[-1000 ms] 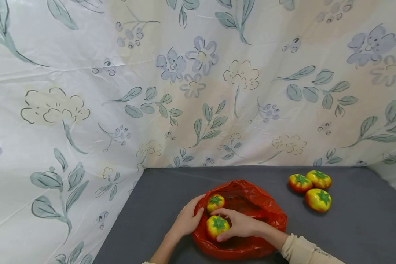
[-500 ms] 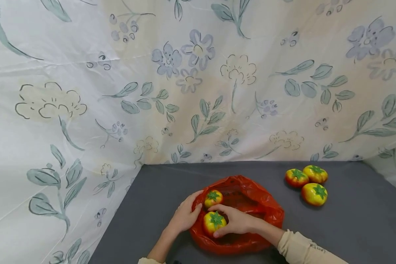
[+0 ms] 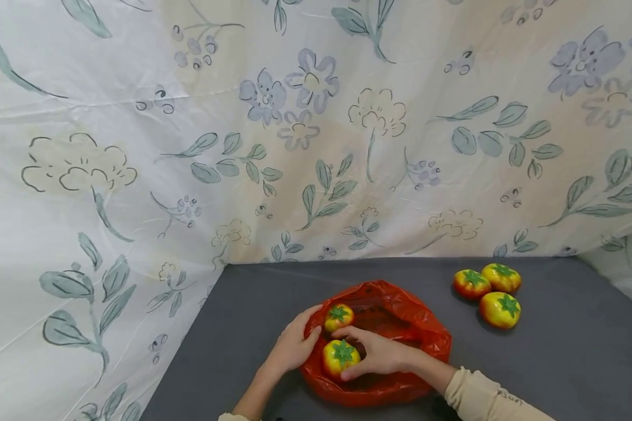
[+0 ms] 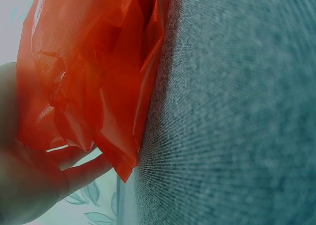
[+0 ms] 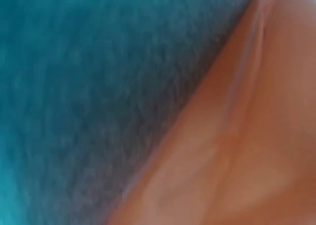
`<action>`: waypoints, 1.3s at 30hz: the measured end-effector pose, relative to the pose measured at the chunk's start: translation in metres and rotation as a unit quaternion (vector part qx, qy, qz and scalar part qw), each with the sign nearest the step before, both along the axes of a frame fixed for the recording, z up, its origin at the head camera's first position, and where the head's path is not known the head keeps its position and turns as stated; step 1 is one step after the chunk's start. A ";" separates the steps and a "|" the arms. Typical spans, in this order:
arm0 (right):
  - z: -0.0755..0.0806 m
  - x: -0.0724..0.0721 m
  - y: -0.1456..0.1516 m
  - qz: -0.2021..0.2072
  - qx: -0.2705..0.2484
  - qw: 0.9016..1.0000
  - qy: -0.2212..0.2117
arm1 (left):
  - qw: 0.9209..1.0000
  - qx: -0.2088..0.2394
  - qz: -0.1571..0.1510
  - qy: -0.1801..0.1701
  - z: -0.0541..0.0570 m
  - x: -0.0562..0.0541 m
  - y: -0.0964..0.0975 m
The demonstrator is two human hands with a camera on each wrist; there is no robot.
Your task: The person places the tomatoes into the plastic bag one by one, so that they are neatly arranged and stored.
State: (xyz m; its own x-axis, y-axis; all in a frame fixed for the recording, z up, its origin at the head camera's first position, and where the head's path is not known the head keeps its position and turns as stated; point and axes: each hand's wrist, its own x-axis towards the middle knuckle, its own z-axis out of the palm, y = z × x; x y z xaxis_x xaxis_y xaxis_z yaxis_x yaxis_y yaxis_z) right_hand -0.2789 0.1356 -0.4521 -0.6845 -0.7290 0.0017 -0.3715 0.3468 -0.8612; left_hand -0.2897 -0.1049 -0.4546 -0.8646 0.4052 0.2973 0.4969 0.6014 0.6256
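Observation:
A red plastic bag (image 3: 432, 333) stands on the dark table with its mouth open upward and its rim folded outward. My left hand (image 3: 293, 345) holds the bag's left rim, thumb at the inner side; in the left wrist view its fingers (image 4: 86, 175) lie against the outer plastic. Inside the bag, my right hand (image 3: 376, 351) grips a glossy yellow-red persimmon (image 3: 338, 359) with a green star-shaped top, thumb in front and forefinger behind. Just beyond it sits a smaller persimmon (image 3: 339, 317), near the left rim. In the right wrist view, blurred red plastic (image 5: 217, 151) fills the right side.
Three more persimmons lie grouped at the back right of the table: a red-yellow persimmon (image 3: 471, 285), a yellow persimmon (image 3: 501, 278) and a nearer persimmon (image 3: 500, 310). A floral cloth (image 3: 347, 146) hangs behind the grey tabletop (image 3: 558, 362).
The head view has shifted slightly, so everything sits a little higher and further left. Both hands keep the same hold, on the bag and on the persimmon.

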 end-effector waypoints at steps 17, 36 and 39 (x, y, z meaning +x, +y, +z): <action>0.031 0.000 0.035 -0.017 -0.025 0.998 -0.060 | 1.000 0.002 -0.004 0.006 0.003 -0.002 0.001; 0.054 -0.007 0.118 -0.178 -0.165 0.968 -0.061 | 1.000 0.011 -0.009 -0.021 -0.002 -0.004 -0.002; 0.056 -0.007 0.140 -0.227 -0.180 0.957 -0.020 | 1.000 0.011 -0.009 -0.019 -0.002 -0.006 -0.002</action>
State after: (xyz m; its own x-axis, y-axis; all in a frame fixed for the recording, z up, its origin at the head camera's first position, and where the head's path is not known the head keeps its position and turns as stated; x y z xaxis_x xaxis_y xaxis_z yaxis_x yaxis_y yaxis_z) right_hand -0.2859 0.2753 -0.3957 -0.9350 -0.3142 0.1645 -0.2179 0.1429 -0.9655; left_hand -0.2955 -0.1070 -0.4568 -0.8681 0.4137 0.2742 0.4832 0.5782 0.6574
